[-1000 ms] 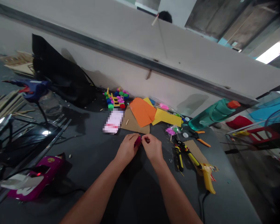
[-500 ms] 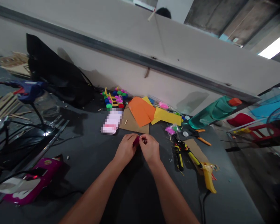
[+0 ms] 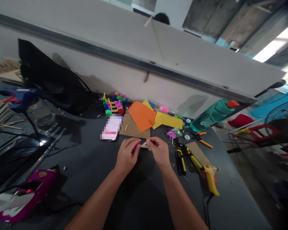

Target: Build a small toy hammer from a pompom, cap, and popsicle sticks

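Both my hands meet over the dark table [image 3: 93,179], just in front of a piece of brown cardboard [image 3: 133,131]. My left hand [image 3: 127,155] pinches a small magenta piece [image 3: 136,145], mostly covered by the fingers. From it a short, pale wooden stick [image 3: 144,146] reaches across towards my right hand [image 3: 160,152]. The fingertips of that hand are closed at the stick's other end; exactly how they grip it is hard to make out. A phone [image 3: 112,127] with a blurred screen lies beyond my left hand.
Orange paper [image 3: 142,116], yellow paper [image 3: 170,120] and a colourful wheeled toy [image 3: 114,104] lie at the back. On the right are yellow-black cutters [image 3: 181,162], a yellow glue gun [image 3: 211,182] and a green bottle [image 3: 210,116]. A magenta device [image 3: 44,180] and blue glue gun [image 3: 21,98] stand left.
My hands have drawn slightly apart, exposing the wooden stick and more of the magenta piece between them. The whole view has shifted a little.
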A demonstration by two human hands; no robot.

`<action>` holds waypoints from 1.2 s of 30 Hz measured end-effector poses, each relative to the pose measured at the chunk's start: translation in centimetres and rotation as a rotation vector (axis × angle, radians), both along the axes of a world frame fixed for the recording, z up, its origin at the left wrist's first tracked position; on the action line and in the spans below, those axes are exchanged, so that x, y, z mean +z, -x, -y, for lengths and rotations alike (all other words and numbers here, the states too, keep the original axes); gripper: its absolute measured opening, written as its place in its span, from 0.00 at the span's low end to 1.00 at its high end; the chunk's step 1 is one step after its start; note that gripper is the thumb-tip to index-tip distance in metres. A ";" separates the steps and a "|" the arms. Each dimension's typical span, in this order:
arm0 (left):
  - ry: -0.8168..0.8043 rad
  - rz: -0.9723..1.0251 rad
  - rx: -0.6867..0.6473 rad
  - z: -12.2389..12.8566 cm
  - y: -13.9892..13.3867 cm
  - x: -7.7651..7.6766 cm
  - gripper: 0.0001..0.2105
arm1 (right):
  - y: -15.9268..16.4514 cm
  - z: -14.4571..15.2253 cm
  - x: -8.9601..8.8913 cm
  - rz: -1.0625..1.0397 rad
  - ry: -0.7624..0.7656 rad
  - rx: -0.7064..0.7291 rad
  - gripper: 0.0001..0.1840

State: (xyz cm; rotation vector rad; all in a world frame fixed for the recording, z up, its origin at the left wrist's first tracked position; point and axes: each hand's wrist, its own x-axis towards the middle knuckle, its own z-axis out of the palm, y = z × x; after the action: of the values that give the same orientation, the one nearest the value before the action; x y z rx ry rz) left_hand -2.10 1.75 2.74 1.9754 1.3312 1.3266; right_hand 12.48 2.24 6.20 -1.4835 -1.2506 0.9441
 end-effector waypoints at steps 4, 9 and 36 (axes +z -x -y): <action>0.241 0.141 -0.123 0.8 -0.4 0.8 0.13 | -0.3 1.2 1.4 -0.076 0.014 0.191 0.06; 0.368 0.120 -0.334 1.3 -1.2 0.9 0.17 | -0.8 2.5 1.3 -0.141 0.034 0.177 0.05; 0.205 -0.136 -0.320 1.9 -2.3 -0.4 0.13 | -11.4 -4.4 -0.5 1.221 0.559 -0.132 0.15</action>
State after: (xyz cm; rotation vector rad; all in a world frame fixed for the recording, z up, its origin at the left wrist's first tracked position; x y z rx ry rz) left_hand 0.22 -0.16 2.38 2.0570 1.0988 0.8874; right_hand 23.92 6.62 5.69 -2.7470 -1.7215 0.2014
